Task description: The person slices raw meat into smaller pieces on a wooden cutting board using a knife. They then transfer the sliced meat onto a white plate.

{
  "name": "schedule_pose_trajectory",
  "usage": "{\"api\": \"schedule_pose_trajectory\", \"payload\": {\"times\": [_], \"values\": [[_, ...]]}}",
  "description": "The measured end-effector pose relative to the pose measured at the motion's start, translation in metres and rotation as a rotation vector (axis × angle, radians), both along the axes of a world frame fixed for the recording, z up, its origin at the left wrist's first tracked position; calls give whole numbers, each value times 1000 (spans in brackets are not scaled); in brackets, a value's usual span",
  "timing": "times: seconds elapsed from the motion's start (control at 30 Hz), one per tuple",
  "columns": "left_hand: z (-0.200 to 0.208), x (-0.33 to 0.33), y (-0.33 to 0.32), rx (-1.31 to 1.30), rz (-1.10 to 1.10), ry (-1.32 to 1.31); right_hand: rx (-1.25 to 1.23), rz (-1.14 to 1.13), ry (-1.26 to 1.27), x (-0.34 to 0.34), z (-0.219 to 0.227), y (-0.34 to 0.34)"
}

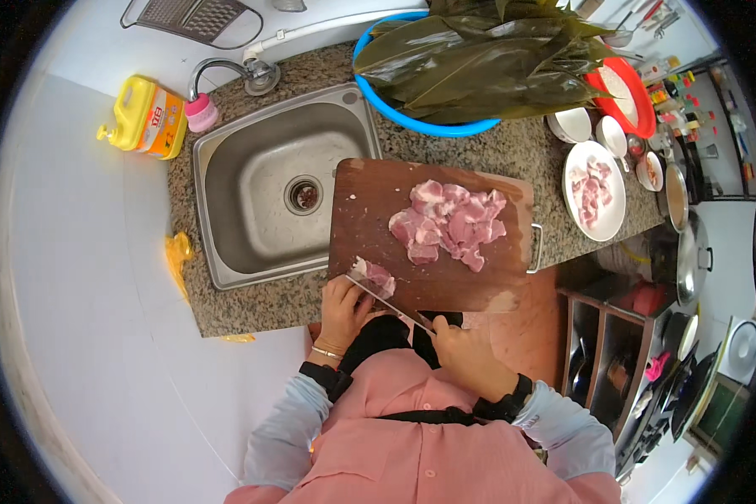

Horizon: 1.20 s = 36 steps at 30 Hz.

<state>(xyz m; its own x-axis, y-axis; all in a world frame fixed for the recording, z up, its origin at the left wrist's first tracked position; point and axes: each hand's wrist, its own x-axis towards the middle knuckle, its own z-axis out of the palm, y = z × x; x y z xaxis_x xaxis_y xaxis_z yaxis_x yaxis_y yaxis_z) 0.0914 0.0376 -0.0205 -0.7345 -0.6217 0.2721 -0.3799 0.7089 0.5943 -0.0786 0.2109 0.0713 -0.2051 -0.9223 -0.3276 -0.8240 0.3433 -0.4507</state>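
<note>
Head view, person at a granite counter (512, 147). Right hand (464, 351) grips a knife (392, 306) by the handle, fist closed around it, blade running left and far toward the near-left corner of the wooden cutting board (378, 210). Left hand (343, 309) rests on a small piece of raw meat (373, 275) at that corner, fingers curled down on it, pinning it; the blade sits against the piece, just beside the fingertips. Left wrist has a thin bracelet, both wrists have dark cuffs.

A pile of cut pink meat chunks (448, 223) lies on the far-right half of the board, well apart from the piece being held. Board spans the counter just right of the steel sink (260, 160), its left edge overlapping the sink rim.

Far side: blue basin (412, 122) full of big green leaves (479, 59). Right of the board: white plate (613, 214) with more meat pieces, small white bowls (573, 124) beyond it, red basin (638, 101) far right. Yellow bottle (147, 116) stands left of the faucet (218, 71). Far left, a grater (189, 17) lies on the white surface.
</note>
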Motion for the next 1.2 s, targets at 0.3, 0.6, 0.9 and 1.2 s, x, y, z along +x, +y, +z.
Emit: {"api": "schedule_pose_trajectory", "payload": {"times": [0.3, 0.6, 0.9, 1.2], "values": [[-3, 3, -2, 59, -5, 16, 36, 2, -51, 1, 4, -21], [-7, 4, -4, 106, -4, 36, -132, 55, -19, 22, -25, -113], [6, -6, 4, 100, 53, 24, -22, 46, 61, -10, -4, -22], [13, -12, 10, 172, 188, 112, -63, -320, -36, -30, 15, 6]]}}
